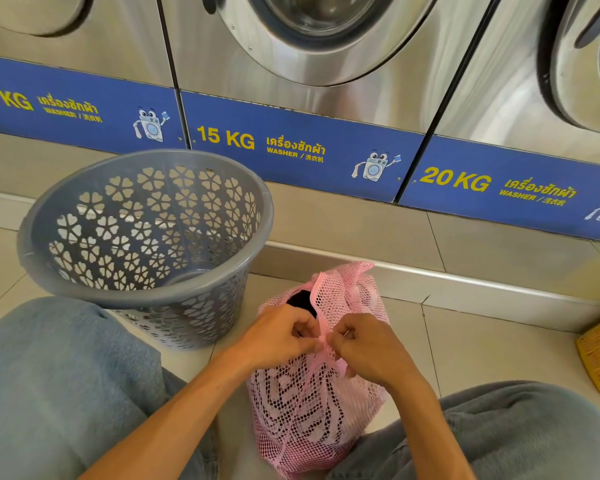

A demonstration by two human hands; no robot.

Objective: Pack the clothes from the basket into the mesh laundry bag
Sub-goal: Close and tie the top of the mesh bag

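Both hands (321,341) pinch the pink mesh bag (312,403) (bulging, honeycomb-netted).

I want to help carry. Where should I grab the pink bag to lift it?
Probably by the gathered neck of the pink mesh bag, coming from above. Both the left hand and right hand pinch it there, where the mesh bunches narrow. Below, the bag bulges with clothes, too wide to hold.
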